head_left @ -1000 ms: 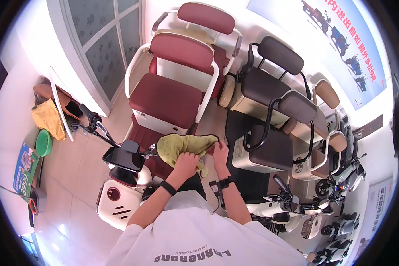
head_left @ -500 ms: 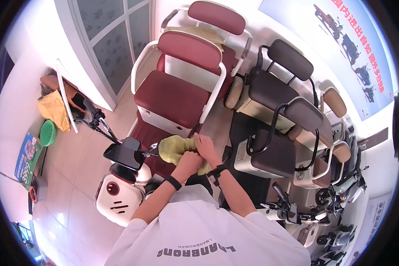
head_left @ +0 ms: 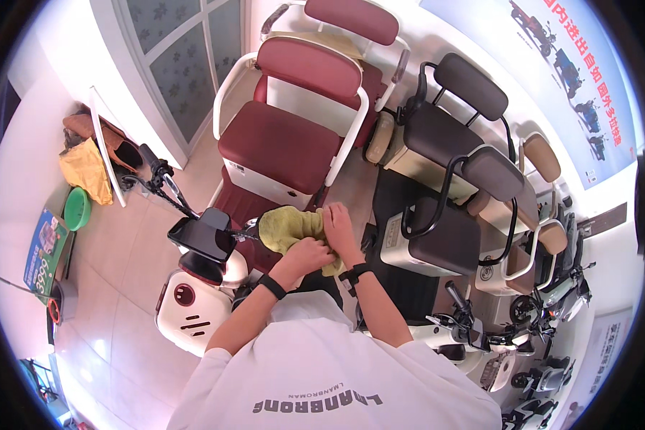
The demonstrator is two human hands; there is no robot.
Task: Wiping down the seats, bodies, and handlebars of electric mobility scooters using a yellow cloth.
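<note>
A yellow-green cloth [head_left: 285, 228] is bunched in front of my body, beside the handlebar area of a white and dark-red electric three-wheeler [head_left: 193, 308]. My left hand [head_left: 308, 256] is closed on its near side. Just to the right and slightly farther off, my right hand [head_left: 342, 228] grips the cloth's right end. The left part of the cloth bulges in a rounded shape; whether something lies under it is hidden. Left of the cloth is a black display panel [head_left: 202, 235], with a handlebar grip [head_left: 155, 165] beyond it.
Ahead stands the vehicle's dark-red rear seat [head_left: 279, 149] with white armrests. More seated vehicles with dark-brown seats [head_left: 444, 233] line the right side. To the left are a green basin [head_left: 77, 209], a yellow bag [head_left: 86, 172] and a sign board [head_left: 44, 254] near the wall.
Both hands have shifted slightly right and away from me, still gripping the cloth. The cloth's right end has moved with them. The view has tilted a little.
</note>
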